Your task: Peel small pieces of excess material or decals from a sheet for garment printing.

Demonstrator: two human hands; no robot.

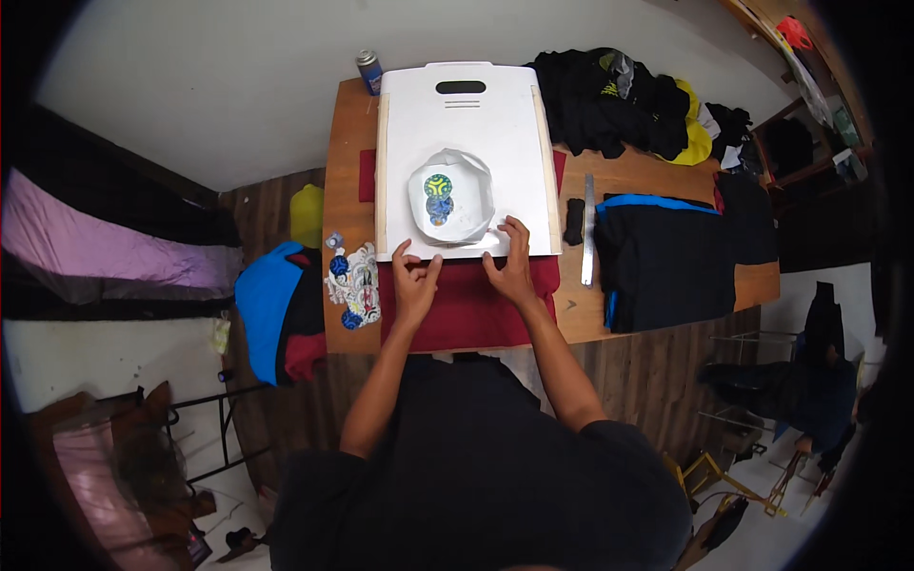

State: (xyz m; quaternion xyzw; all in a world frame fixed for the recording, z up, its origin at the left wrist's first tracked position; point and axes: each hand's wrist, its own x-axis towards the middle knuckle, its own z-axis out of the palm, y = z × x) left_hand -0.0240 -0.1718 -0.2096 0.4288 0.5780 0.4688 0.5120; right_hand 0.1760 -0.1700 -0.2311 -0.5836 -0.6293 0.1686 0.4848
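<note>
white board: left hand and right hand at its near edge, fingers parted, contact unclear from where i stand. step looks like steadying it; shifting it would call for a closed grip. upon it, paper ring; beneath, red cloth.

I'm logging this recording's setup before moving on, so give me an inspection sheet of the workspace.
Surface: wooden table, dark red cloth partly under a white board.
Job's things: pale ring-shaped piece on the board, around green and blue prints.
Clutter: black clothing pile, metal ruler, can, patterned cutouts.
Left hand: thumb and fingers apart, at the board's lower edge.
Right hand: likewise, nearer the ring-shaped piece.
Cables: nothing clearly seen.
Surroundings: pale wall, wood-look floor, pinkish fabric at left.
</note>
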